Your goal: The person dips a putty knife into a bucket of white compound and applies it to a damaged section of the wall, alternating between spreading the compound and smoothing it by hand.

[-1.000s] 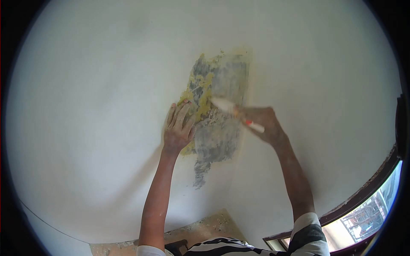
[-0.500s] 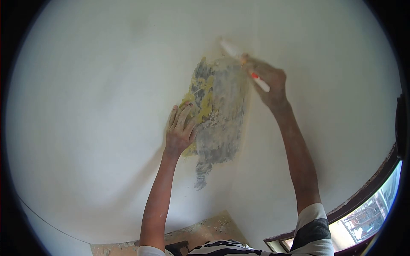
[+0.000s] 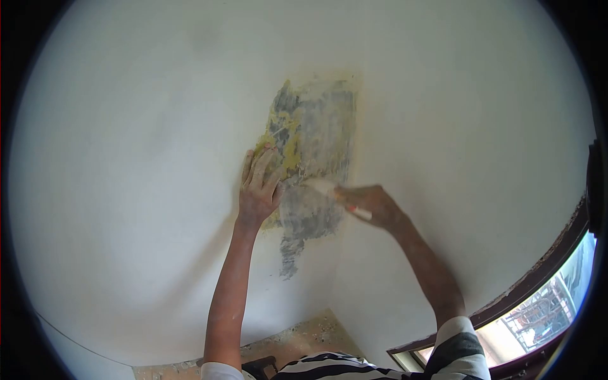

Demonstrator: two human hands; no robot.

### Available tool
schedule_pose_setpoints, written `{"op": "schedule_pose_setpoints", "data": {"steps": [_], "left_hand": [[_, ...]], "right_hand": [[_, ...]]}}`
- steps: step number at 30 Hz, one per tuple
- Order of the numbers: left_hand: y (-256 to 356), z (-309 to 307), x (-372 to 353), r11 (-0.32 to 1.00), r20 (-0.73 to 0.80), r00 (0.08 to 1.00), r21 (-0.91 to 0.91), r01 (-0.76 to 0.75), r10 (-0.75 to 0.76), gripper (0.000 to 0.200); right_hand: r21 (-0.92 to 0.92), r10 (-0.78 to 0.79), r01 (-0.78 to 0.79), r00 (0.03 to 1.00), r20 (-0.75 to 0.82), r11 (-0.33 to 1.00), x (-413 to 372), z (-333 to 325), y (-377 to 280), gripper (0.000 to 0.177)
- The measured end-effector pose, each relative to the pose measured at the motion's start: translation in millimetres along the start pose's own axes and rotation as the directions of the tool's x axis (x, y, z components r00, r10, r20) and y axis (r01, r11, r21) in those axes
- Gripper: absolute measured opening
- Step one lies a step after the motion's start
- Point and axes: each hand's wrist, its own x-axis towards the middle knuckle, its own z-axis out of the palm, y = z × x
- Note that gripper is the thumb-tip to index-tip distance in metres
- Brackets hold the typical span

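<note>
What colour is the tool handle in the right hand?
White tool handle with a red mark, best in the head view.

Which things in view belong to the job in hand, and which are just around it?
Part of the job:
- blurred pale tool, held in the right hand
- grey-and-yellow patch on the wall
- left hand, at the patch's left edge

Just around:
- window, lower right
- speckled brown surface, below
- dark object, bottom, unclear

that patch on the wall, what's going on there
The right hand grips a white tool, its blurred far end over the grey and yellow patch on the white wall. The left hand lies at the patch's left edge, holding nothing visible. The tool's exact shape is too blurred to tell.
</note>
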Motion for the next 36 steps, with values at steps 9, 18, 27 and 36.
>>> {"op": "schedule_pose_setpoints", "data": {"steps": [9, 18, 27, 36], "left_hand": [[-5.5, 7.8, -6.6, 0.997, 0.021, 0.999, 0.053, -0.050, 0.049, 0.022], [-7.8, 5.5, -5.2, 0.998, 0.000, 1.000, 0.050, -0.030, 0.031, 0.019], [-7.2, 7.0, -4.9, 0.998, -0.022, 0.999, 0.034, -0.047, 0.048, 0.019], [-6.9, 11.6, -6.1, 0.996, -0.019, 0.998, 0.062, -0.058, 0.059, 0.016]], "right_hand": [[-0.261, -0.053, -0.075, 0.892, -0.450, 0.962, 94.6, -94.5, 49.4, 0.022], [-0.291, 0.075, -0.201, 0.917, -0.391, 0.935, -22.1, 59.9, 51.7, 0.043], [0.080, 0.569, -0.621, 0.756, 0.325, 0.780, -99.6, 62.9, -8.2, 0.040], [-0.237, -0.138, 0.107, 0.983, -0.118, 0.966, 68.9, -68.5, 46.5, 0.037]]}}
